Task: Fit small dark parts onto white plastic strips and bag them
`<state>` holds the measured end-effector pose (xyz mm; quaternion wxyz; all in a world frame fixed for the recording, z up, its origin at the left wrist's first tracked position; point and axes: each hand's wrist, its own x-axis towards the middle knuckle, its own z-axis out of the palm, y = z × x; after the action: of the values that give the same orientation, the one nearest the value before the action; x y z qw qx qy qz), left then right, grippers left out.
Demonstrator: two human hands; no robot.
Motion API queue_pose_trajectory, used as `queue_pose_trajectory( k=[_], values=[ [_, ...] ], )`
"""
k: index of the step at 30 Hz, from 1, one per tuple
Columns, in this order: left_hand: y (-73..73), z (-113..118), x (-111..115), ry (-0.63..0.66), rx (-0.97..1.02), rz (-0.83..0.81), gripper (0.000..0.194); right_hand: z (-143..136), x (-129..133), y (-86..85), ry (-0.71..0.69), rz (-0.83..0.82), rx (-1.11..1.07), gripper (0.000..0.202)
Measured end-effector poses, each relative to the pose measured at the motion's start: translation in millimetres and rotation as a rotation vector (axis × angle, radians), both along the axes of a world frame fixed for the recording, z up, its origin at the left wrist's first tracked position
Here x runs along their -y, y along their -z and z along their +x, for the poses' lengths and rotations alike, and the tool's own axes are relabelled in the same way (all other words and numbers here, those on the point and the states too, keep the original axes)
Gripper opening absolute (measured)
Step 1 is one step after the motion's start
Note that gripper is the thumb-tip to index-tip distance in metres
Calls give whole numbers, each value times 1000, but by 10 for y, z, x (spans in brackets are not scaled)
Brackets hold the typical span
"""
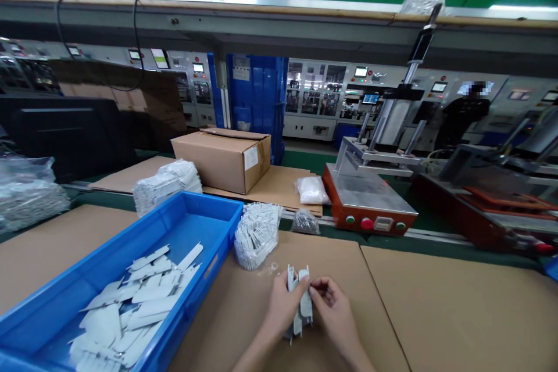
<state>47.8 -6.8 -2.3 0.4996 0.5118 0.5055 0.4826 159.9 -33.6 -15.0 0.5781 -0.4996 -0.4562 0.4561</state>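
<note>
My left hand [281, 301] is closed around a few long pale-grey plastic pieces [306, 303], its thumb across them. They stand roughly lengthwise away from me, over the cardboard-covered bench [235, 325]. At their right edge, my right hand [335, 307] has thumb and forefinger pinched together near the upper end; whatever sits between those fingertips is too small to make out. To the left, a blue bin [209, 270] contains a loose heap of similar flat pieces [143, 296]. Just beyond my hands stands a clear bag packed with pale plastic parts [258, 232].
A small bag of dark hardware [305, 222] and a white bag [312, 190] lie behind. A carton [226, 157] stands at the back. To the right is a press with an orange base [370, 197]. A person [464, 110] stands in the background.
</note>
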Motion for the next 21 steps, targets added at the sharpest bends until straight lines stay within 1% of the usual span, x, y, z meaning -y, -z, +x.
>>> queue_pose_trajectory(
  k=[5, 8, 12, 14, 17, 21],
  values=[
    [-11, 10, 12, 25, -2, -18, 27, 22, -19, 19, 7, -12, -13, 27],
    [-44, 2, 0, 18, 45, -30, 29, 50, -26, 1, -15, -16, -17, 25],
    [-75, -34, -31, -31, 86, -30, 31, 75, -4, -52, -201, -87, -45, 27],
    [-71, -49, -43, -41, 83, -28, 31, 73, 17, -65, -255, -106, -35, 28],
    [-59, -58, -45, -45, 90, -8, 30, 51, 42, -63, -240, -93, 9, 28],
    [-68, -51, -25, -21, 112, -7, 30, 24, 48, -55, -162, -12, 103, 26]
  ],
)
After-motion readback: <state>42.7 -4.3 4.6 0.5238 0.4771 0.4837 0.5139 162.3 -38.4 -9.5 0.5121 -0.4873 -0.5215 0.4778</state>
